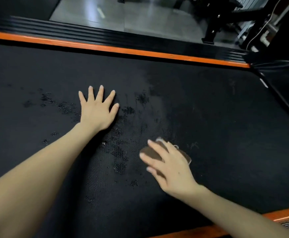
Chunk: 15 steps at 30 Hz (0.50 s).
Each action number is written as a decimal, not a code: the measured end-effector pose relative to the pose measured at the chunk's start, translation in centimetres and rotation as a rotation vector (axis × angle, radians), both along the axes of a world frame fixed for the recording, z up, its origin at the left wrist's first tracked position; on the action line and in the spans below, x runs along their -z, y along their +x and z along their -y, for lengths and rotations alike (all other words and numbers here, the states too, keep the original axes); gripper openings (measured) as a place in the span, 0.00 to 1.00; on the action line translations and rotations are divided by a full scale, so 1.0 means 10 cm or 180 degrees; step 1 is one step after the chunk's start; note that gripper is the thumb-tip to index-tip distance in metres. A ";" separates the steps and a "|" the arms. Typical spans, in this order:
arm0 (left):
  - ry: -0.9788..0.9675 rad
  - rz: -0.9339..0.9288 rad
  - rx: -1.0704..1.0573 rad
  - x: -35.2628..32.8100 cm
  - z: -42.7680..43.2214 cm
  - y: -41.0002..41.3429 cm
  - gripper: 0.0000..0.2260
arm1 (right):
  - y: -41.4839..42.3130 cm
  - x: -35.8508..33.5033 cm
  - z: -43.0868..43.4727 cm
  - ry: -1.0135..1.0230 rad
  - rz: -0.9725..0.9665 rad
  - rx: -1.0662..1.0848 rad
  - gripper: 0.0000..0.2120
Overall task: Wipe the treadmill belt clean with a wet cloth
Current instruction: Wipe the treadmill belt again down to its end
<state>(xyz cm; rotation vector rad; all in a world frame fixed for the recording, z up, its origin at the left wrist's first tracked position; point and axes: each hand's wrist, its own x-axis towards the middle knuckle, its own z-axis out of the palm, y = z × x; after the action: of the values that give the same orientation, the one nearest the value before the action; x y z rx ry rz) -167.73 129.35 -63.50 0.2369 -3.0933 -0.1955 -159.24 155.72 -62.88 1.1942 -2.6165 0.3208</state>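
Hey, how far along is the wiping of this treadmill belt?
Partway, it seems. Done: wet patches across the middle of the belt suggest that stretch was wiped. In hand: the right hand presses the cloth onto the belt beside them, while the left hand lies flat on it. Left: a pale streak and pale specks further right look dry and unwiped.

both arms reach forward, left hand (98, 111) flat with fingers spread, right hand (167, 164) palm down.
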 end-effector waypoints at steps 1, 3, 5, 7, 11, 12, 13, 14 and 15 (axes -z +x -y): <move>0.0010 0.0004 -0.0007 0.03 0.00 -0.02 0.26 | 0.01 -0.02 -0.04 0.0070 0.0078 -0.0290 0.15; -0.0041 -0.0010 -0.0027 0.08 0.00 -0.01 0.26 | -0.28 -0.03 -0.12 0.0341 0.0038 -0.0645 0.15; -0.0071 -0.0033 -0.0045 0.11 0.00 0.00 0.26 | -0.82 0.04 -0.12 0.0231 -0.0160 -0.0342 0.15; -0.0025 -0.0055 -0.0071 0.10 -0.01 0.01 0.26 | -1.40 0.01 -0.01 -0.0107 -0.0107 0.0791 0.14; -0.0015 -0.0134 -0.0089 0.12 -0.03 0.01 0.25 | -1.41 -0.02 0.45 -0.0289 -0.0117 0.1490 0.13; -0.0026 -0.0172 -0.0090 0.13 -0.03 0.01 0.26 | -1.19 -0.01 0.51 -0.0205 -0.0156 0.1074 0.13; -0.0038 -0.0203 -0.0088 0.13 -0.03 0.00 0.27 | -0.93 0.02 0.51 -0.0098 -0.0118 0.0549 0.14; -0.0041 -0.0214 -0.0089 0.12 -0.03 0.00 0.28 | -0.69 0.02 0.46 0.0012 -0.0046 0.0065 0.15; -0.0037 -0.0215 -0.0092 0.12 -0.03 0.00 0.28 | -0.60 0.00 0.38 0.0135 -0.0011 -0.0325 0.16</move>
<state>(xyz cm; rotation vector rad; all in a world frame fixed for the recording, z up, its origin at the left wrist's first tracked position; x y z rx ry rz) -167.73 129.61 -64.72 0.2688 -3.0215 -0.1807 -165.22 151.93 -62.90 1.3443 -2.5768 0.2832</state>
